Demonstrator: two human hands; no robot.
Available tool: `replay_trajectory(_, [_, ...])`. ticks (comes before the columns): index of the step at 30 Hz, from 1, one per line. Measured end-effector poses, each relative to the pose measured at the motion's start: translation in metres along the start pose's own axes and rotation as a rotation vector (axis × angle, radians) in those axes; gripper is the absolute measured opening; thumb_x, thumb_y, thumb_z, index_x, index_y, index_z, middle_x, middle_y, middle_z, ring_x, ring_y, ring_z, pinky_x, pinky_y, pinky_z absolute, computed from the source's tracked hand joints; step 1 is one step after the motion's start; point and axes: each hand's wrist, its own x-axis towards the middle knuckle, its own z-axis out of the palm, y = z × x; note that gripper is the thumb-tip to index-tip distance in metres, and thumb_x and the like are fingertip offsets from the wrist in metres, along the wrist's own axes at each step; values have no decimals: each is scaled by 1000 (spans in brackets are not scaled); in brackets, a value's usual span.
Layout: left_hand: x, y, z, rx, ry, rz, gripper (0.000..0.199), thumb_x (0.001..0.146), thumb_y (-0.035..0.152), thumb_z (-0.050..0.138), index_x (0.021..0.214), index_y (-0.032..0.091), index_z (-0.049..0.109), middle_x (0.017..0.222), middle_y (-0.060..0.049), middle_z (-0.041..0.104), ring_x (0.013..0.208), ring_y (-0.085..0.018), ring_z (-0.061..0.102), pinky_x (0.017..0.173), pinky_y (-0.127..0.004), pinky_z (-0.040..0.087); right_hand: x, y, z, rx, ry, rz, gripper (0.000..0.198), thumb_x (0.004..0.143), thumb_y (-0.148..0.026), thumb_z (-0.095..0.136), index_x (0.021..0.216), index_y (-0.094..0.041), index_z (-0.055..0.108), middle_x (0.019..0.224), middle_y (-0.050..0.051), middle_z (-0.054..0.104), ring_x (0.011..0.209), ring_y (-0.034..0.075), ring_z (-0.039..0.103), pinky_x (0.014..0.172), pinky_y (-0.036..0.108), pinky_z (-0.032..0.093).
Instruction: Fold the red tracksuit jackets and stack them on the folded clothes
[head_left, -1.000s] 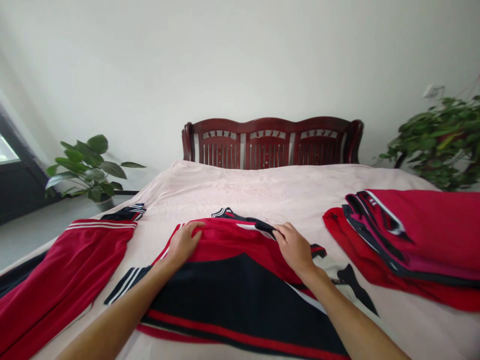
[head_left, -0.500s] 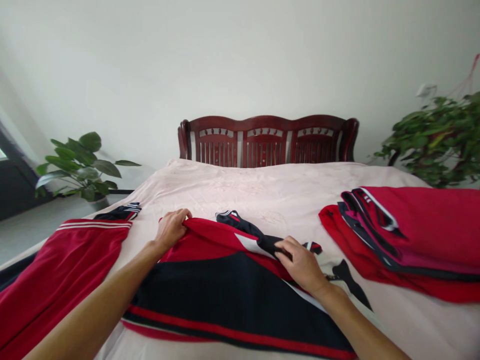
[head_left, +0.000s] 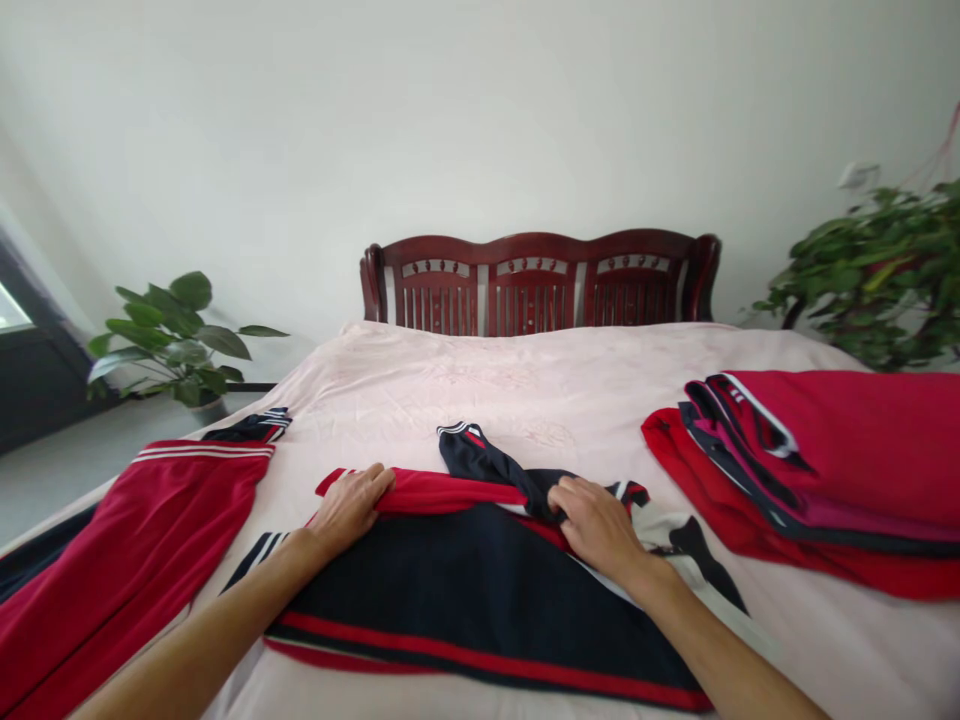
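Observation:
A navy and red jacket (head_left: 465,570) lies across the bed in front of me, its navy panel edged with a red band toward me. My left hand (head_left: 354,507) grips the red fabric along its far left edge, fingers curled over. At the far right edge, my right hand (head_left: 596,520) is closed on the same jacket, where dark cloth bunches up. Beyond the hands sticks out a navy sleeve (head_left: 480,458) with a white-striped cuff. Right of my right hand, a white and black piece of cloth (head_left: 686,545) shows partly from underneath.
Folded red and navy clothes form a stack (head_left: 847,450) at the right. Red trousers (head_left: 142,530) with a white-striped edge lie at the left. A pale pink sheet (head_left: 495,380) covers the bed, before a dark wooden headboard (head_left: 532,285). Potted plants (head_left: 176,340) stand at both sides.
The far red edge of the jacket has come down toward me and folded over. My left hand has moved lower and slightly right with it. My right hand has hardly shifted.

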Motion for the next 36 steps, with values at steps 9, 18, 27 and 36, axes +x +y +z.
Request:
replay_trajectory(9, [-24, 26, -10, -204, 207, 65, 21, 92, 29, 50, 112, 25, 56, 117, -7, 58, 102, -22, 59, 88, -36, 44, -18, -30, -19, -72, 47, 151, 22, 81, -8, 48, 92, -22, 61, 91, 4, 65, 92, 21, 59, 80, 31, 41])
replay_trajectory(18, [-31, 60, 2, -168, 50, -20, 43, 87, 41, 61, 127, 23, 57, 115, -9, 64, 106, -27, 60, 91, -41, 43, -30, -57, -9, 234, -156, 317, 32, 84, -23, 59, 116, -22, 59, 97, 4, 69, 92, 21, 65, 76, 31, 48])
replay_trajectory(27, [-47, 58, -8, -283, 92, 81, 54, 78, 21, 64, 130, 29, 55, 119, -6, 63, 111, -27, 56, 97, -44, 41, -68, -74, -48, 481, -175, -190, 32, 84, -4, 51, 98, -27, 69, 91, 2, 63, 90, 17, 57, 79, 29, 44])
replay_trajectory(36, [-71, 71, -18, -329, 74, 382, 40, 73, 2, 45, 97, 27, 64, 89, 0, 69, 89, -18, 62, 119, -52, 20, -77, -79, -57, 509, -455, -239, 37, 67, 2, 49, 80, -26, 69, 83, -2, 64, 84, 15, 58, 81, 28, 42])
